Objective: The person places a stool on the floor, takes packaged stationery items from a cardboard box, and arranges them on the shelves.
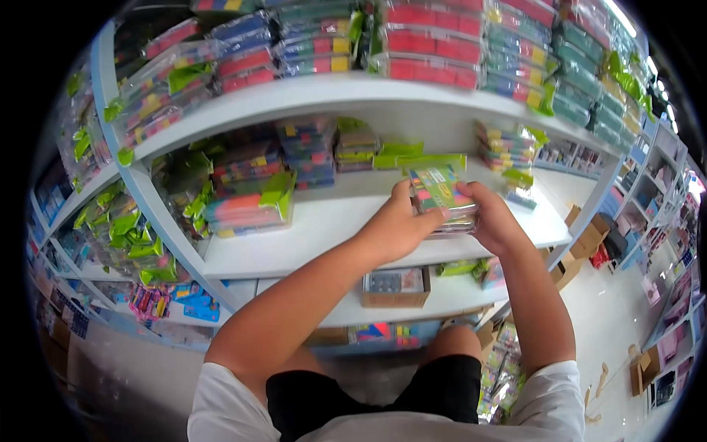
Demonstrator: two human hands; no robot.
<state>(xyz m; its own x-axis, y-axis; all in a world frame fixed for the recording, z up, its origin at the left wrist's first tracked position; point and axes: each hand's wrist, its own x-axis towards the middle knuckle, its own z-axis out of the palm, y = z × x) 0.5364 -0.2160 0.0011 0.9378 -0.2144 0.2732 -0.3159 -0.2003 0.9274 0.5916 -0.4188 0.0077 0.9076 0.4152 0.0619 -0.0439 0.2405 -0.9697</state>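
Note:
Between my two hands is a small stack of clear plastic-wrapped packs (436, 193) with a green and yellow printed label on top. My left hand (398, 225) grips the stack's left side, thumb along its near edge. My right hand (492, 215) closes around the right side, thumb over the top corner. The stack is held over the white middle shelf (331, 214); whether its underside touches the shelf cannot be seen. Behind it lie packs with bright green tops (420, 158). The contents of the held packs are too blurred to name.
Red packs (433, 48) and other coloured packs fill the upper shelf. A pink pack pile (247, 212) sits left on the middle shelf, another pile (507, 147) at the back right. Below stands an open carton (395, 287). More packs (501, 368) lie low beside my right leg.

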